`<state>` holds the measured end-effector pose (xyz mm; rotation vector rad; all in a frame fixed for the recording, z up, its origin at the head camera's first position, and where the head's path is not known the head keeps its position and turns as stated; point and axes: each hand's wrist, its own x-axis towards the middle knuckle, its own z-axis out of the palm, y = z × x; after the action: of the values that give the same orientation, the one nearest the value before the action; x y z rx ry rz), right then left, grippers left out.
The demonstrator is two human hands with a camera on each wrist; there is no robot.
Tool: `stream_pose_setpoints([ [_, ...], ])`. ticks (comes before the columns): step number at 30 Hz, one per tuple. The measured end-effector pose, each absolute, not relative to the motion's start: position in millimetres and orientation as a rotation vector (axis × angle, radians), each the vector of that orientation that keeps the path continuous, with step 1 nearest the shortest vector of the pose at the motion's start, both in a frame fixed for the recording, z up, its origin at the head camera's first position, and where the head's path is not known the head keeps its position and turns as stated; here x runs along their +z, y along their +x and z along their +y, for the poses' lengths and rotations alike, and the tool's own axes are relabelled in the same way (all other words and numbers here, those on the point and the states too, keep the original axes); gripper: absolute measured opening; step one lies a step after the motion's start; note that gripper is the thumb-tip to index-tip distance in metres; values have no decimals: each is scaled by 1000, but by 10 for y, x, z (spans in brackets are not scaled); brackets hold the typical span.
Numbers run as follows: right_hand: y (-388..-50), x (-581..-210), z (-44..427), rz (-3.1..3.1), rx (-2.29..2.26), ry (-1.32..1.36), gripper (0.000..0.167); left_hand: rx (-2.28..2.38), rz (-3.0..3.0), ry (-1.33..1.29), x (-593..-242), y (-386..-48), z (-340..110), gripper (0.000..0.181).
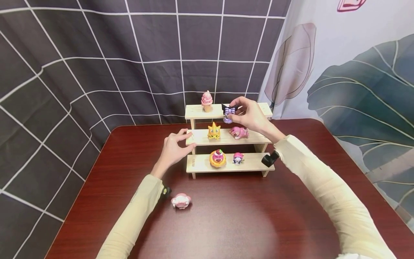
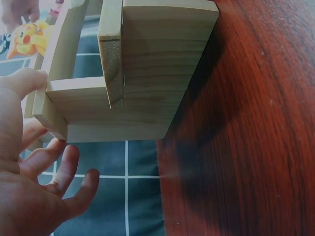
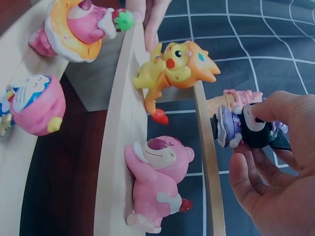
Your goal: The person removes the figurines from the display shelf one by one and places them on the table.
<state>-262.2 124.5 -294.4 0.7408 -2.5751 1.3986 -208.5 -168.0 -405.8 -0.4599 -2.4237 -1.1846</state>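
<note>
My right hand [image 1: 250, 114] pinches a black and purple figure [image 1: 229, 113] between thumb and fingers at the top tier of a wooden shelf [image 1: 230, 167]. In the right wrist view the figure [image 3: 246, 126] stands at the top board's edge; whether its base rests on the board I cannot tell. My left hand [image 1: 174, 148] holds the left end of the middle tier, thumb on one side and fingers on the other, as the left wrist view shows. A pink ice cream figure [image 1: 207, 101] stands left on the top tier.
The middle tier bears a yellow figure [image 1: 214, 131] and a pink lying bear [image 1: 239, 132]. On the bottom tier are a donut-ring figure [image 1: 217, 158] and a pink-capped figure [image 1: 238, 158]. A pink and white figure [image 1: 181, 201] lies on the table [image 1: 233, 219] near my left sleeve.
</note>
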Motion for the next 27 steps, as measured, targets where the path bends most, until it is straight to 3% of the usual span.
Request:
stream_pose_setpoints([
  [27,-2296,-3091,1281,-2529,1646,753,31,-1180,-2436,-456,-4048,-2083,-1672,46],
])
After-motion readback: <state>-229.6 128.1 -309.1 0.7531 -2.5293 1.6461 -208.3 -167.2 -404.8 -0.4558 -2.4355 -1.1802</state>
